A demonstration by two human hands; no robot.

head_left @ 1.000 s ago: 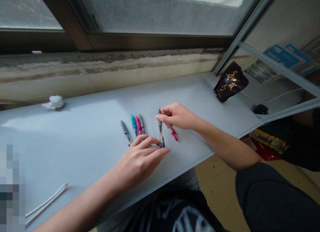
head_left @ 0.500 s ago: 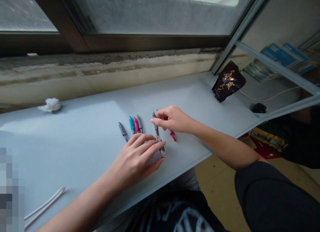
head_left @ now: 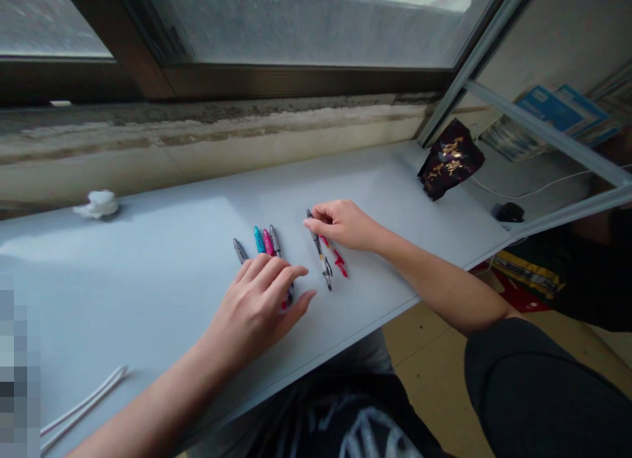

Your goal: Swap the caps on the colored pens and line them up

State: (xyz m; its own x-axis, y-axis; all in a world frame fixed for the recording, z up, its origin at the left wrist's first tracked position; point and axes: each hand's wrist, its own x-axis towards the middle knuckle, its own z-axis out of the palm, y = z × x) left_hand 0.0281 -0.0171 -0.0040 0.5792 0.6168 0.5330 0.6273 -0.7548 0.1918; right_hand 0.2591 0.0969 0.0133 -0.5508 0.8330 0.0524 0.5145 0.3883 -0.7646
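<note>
On the pale grey desk [head_left: 162, 260] lie several pens. My right hand [head_left: 345, 224] pinches the top end of a grey pen [head_left: 322, 257], which lies beside a red pen [head_left: 336, 258]. My left hand [head_left: 257, 306] rests flat, fingers apart, over the lower ends of a row of pens: a grey pen [head_left: 239, 249], a teal pen [head_left: 258, 239], a pink pen [head_left: 267, 241] and another grey pen [head_left: 275, 239]. The lower halves of that row are hidden under my left hand.
A crumpled white tissue [head_left: 99, 204] lies at the back left. A white cord [head_left: 83, 405] lies at the front left. A dark snack bag [head_left: 450, 159], a black mouse [head_left: 509, 212] and blue booklets [head_left: 553, 112] sit at the right. A window sill runs behind the desk.
My left hand let go of the grey pen's lower end and moved left onto the row of pens. My right hand shifted that pen slightly right, next to the red pen.
</note>
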